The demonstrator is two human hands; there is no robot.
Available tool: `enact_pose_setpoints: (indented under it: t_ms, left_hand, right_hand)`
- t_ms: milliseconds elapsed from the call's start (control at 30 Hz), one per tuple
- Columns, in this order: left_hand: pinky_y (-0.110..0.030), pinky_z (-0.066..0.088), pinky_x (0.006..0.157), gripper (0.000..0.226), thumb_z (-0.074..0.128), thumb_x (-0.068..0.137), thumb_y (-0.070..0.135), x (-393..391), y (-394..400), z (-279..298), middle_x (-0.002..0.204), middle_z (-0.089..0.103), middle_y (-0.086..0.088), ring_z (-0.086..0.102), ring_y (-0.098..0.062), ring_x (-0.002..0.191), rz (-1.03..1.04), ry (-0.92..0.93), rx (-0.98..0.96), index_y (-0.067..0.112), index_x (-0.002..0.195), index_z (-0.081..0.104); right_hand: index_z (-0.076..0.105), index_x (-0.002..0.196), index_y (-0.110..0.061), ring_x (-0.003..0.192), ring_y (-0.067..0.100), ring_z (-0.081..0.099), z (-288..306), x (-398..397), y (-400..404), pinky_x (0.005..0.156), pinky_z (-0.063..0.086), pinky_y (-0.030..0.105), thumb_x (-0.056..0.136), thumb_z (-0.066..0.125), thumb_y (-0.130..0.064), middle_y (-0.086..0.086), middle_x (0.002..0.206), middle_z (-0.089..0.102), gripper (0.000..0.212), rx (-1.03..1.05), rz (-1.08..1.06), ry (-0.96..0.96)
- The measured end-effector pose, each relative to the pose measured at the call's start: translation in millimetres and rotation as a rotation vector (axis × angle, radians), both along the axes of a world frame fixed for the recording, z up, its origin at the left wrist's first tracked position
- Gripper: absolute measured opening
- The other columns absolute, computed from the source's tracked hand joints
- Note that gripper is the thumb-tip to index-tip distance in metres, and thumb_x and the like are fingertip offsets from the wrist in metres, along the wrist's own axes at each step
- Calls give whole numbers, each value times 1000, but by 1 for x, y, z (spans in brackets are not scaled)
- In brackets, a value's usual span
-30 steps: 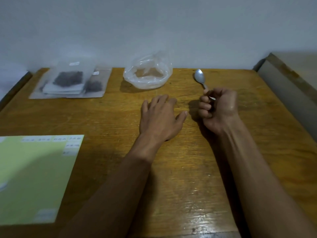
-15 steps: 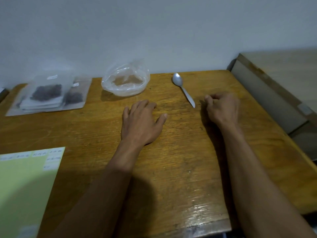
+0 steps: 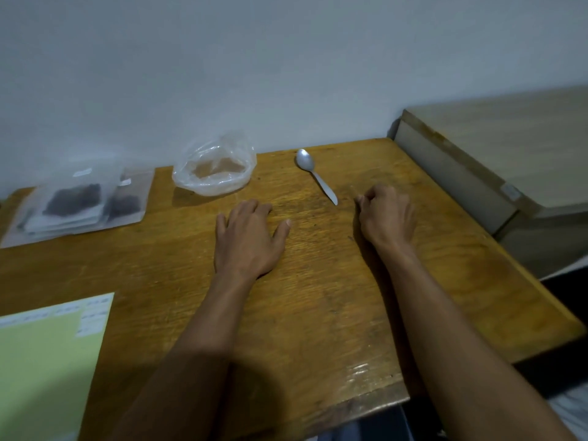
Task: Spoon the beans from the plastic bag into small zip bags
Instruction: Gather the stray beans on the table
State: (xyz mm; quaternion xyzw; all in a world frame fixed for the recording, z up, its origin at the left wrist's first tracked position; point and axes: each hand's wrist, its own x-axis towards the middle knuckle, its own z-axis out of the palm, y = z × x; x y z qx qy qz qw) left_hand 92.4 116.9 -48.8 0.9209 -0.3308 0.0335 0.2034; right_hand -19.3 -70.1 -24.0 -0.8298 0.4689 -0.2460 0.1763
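Observation:
A clear plastic bag (image 3: 214, 183) sits open at the back of the wooden table (image 3: 318, 297); the wood shows through its bottom. To its left lies a stack of small zip bags (image 3: 76, 202) with dark beans inside. A metal spoon (image 3: 318, 178) lies on the table right of the plastic bag, bowl toward the wall. My left hand (image 3: 248, 240) rests flat on the table, fingers spread, below the bag. My right hand (image 3: 386, 214) rests on the table just right of the spoon's handle tip, with its fingers curled under and nothing in them.
A light green sheet (image 3: 44, 361) with small labels covers the table's near left corner. A lower beige cabinet (image 3: 509, 148) stands beside the table's right edge. The white wall runs along the back.
My right hand held the spoon a second ago; the spoon now lies on the table and the hand rests beside it. The view has shifted to the right.

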Motion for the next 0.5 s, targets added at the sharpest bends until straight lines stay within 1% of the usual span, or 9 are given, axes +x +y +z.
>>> enact_pose_setpoints:
  t_ms: [67, 133, 200, 333, 433, 500]
  left_hand:
    - [-58, 26, 115, 52, 42, 100, 55, -4, -3, 2, 145, 53, -4, 41, -25, 140, -5, -13, 14, 21, 135, 59]
    - [-58, 31, 111, 43, 43, 101, 49, -11, -6, 4, 137, 57, -3, 45, -26, 134, -36, -27, 23, 22, 129, 62]
    - [-59, 31, 110, 42, 44, 100, 49, -20, -10, 4, 138, 57, -1, 44, -26, 135, -86, -25, 24, 24, 129, 61]
    - [-60, 31, 111, 44, 44, 100, 50, -52, -25, 3, 141, 56, -1, 40, -26, 140, -287, -11, 30, 24, 132, 60]
    - [-58, 32, 112, 42, 45, 101, 45, -92, -37, 8, 139, 58, -2, 44, -26, 138, -471, -22, 33, 22, 132, 61]
    - [-57, 34, 111, 41, 47, 101, 43, -116, -46, 9, 137, 60, -4, 47, -27, 135, -585, -13, 19, 20, 130, 63]
  right_hand:
    - [70, 103, -13, 81, 26, 56, 2, -14, 9, 68, 41, 35, 100, 56, -35, 12, 100, 69, 26, -2, -9, 18]
    - [69, 104, -13, 92, 35, 62, 3, -27, 20, 71, 44, 37, 100, 54, -37, 15, 104, 69, 28, -4, -28, 43]
    - [68, 105, -14, 96, 37, 63, 3, -39, 30, 73, 46, 38, 100, 54, -37, 15, 105, 69, 28, -8, -45, 65]
    - [67, 106, -16, 96, 36, 65, 3, -71, 47, 68, 41, 34, 100, 52, -38, 13, 105, 70, 27, -24, -111, 93]
    - [67, 106, -16, 98, 38, 66, 1, -108, 64, 72, 48, 37, 100, 52, -39, 14, 107, 71, 29, -21, -182, 95]
    - [65, 106, -17, 98, 39, 65, 1, -132, 77, 73, 50, 39, 99, 51, -40, 14, 108, 71, 28, -27, -221, 82]
